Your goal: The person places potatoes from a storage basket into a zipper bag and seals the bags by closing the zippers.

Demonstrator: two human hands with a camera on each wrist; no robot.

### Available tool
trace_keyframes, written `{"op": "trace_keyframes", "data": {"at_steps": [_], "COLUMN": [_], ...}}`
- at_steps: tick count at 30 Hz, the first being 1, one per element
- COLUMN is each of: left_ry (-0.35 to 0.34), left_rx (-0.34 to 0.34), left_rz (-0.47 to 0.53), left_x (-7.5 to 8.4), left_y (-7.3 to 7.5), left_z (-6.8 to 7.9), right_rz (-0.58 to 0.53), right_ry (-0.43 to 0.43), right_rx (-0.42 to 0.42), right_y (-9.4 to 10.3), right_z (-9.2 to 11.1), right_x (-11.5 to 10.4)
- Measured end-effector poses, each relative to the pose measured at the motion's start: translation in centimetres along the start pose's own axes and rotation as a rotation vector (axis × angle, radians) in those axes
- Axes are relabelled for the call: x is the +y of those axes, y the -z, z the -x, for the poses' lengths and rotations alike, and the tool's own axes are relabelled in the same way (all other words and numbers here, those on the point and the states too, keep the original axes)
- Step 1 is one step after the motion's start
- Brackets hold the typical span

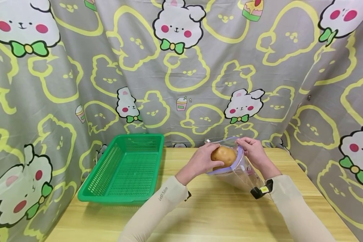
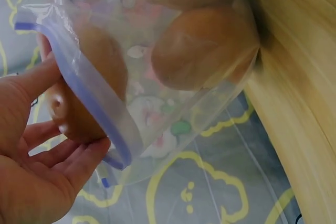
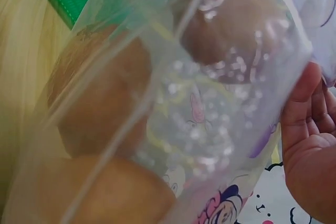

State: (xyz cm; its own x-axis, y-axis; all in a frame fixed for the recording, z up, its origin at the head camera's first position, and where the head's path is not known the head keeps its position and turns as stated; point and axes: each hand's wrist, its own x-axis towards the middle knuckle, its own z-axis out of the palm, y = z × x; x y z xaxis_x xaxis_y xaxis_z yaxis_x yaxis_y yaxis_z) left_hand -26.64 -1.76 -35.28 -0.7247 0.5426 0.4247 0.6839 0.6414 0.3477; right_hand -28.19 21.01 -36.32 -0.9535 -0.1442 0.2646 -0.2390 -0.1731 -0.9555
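My left hand (image 1: 203, 158) grips a brown potato (image 1: 224, 156) at the mouth of a clear zip bag (image 1: 240, 176). In the left wrist view that potato (image 2: 79, 114) is partly inside the purple-edged opening, the fingers below it and the thumb at the bag's rim. My right hand (image 1: 254, 151) pinches the opposite side of the rim. Lower in the bag lie more potatoes (image 2: 202, 48), also visible as blurred brown shapes (image 3: 105, 87) through the plastic in the right wrist view. Cartoon prints mark the bag.
A green plastic basket (image 1: 161, 161) with perforated sides stands on the left of the wooden table (image 1: 193, 215). Behind and on both sides hangs a grey patterned curtain (image 1: 157, 67). Black wrist straps (image 1: 261, 190) sit near the bag.
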Motion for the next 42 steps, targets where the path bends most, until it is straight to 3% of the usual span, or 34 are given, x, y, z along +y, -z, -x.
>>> {"op": "trace_keyframes", "data": {"at_steps": [9,17,24,30,36,42], "left_ry": [-0.011,-0.031,-0.062,-0.022,-0.009,0.117], "left_rx": [0.081,0.202,0.114,0.038,0.067,0.121], "left_rz": [0.197,0.236,0.197,0.216,0.305,0.459], "left_x": [-0.6,-2.8,-4.7,-5.5,-5.8,-6.0], "left_y": [0.0,0.4,-0.4,-1.3,-1.2,-0.3], "left_z": [-0.2,-1.1,-1.4,-1.1,-1.0,-0.7], "right_rz": [-0.048,-0.053,-0.06,-0.037,-0.028,0.076], "right_ry": [0.015,0.026,0.021,0.03,0.03,0.015], "right_rx": [-0.009,0.0,-0.021,-0.04,-0.06,-0.104], "right_y": [0.3,0.5,0.3,0.3,0.3,0.1], "right_z": [-0.1,-0.1,0.0,0.1,0.1,0.1], "right_x": [0.0,-0.1,-0.3,-0.3,-0.5,-0.9]}}
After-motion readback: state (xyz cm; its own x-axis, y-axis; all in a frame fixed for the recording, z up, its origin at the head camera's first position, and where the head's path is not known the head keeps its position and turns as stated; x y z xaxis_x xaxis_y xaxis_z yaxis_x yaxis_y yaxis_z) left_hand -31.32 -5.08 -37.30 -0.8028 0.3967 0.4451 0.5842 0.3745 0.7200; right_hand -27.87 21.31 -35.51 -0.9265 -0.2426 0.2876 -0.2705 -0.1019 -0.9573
